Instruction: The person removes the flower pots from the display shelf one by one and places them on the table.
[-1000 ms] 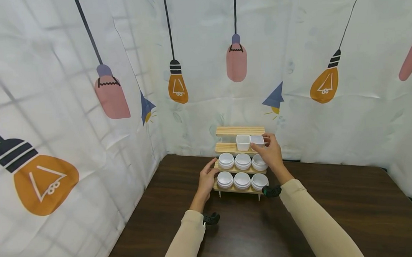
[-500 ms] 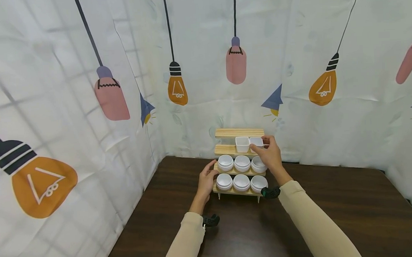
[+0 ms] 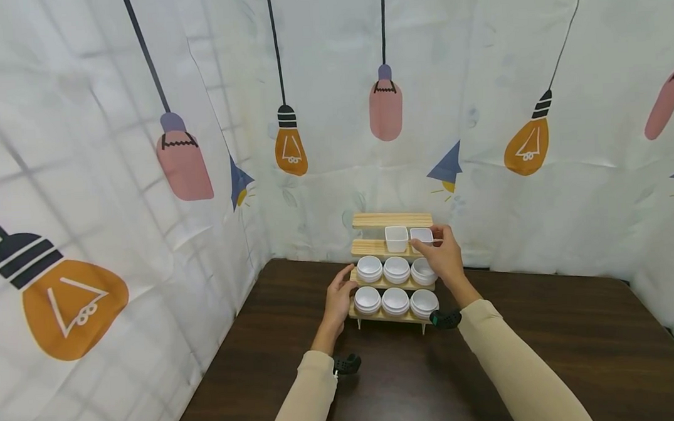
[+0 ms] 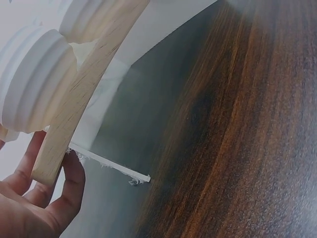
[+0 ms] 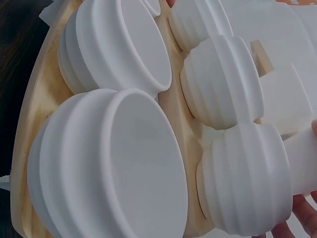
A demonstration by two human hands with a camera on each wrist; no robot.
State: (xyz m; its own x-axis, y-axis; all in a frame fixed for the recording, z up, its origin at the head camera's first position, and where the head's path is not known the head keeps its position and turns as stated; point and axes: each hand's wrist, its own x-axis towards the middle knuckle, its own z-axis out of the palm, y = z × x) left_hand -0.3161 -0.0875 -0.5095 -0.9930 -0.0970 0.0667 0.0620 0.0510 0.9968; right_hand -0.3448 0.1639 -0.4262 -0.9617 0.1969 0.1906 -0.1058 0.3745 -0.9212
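Note:
A tiered wooden display rack (image 3: 392, 220) stands on the table. My left hand (image 3: 338, 298) is at its left side; in the left wrist view, curled fingers (image 4: 74, 183) grip the end of one of its boards (image 4: 84, 94). With my right hand (image 3: 445, 256) I pinch a white square cup (image 3: 421, 234) between thumb and fingers, at the right end of the third tier. Another white square cup (image 3: 396, 239) sits just left of it. The right wrist view shows the held cup (image 5: 303, 153) partly behind a round pot, with some fingers (image 5: 302, 215) below.
White round ribbed pots fill the two lower tiers, such as the front right one (image 3: 424, 302) and the one above it (image 3: 423, 269). Dark wooden table (image 3: 545, 327) surrounds the rack. Behind it hangs a white curtain (image 3: 336, 191) printed with lamps.
The square cup in my right hand has shifted slightly right, leaving a narrow gap to its neighbour. My left hand keeps its place at the rack. The head view has tilted up a little.

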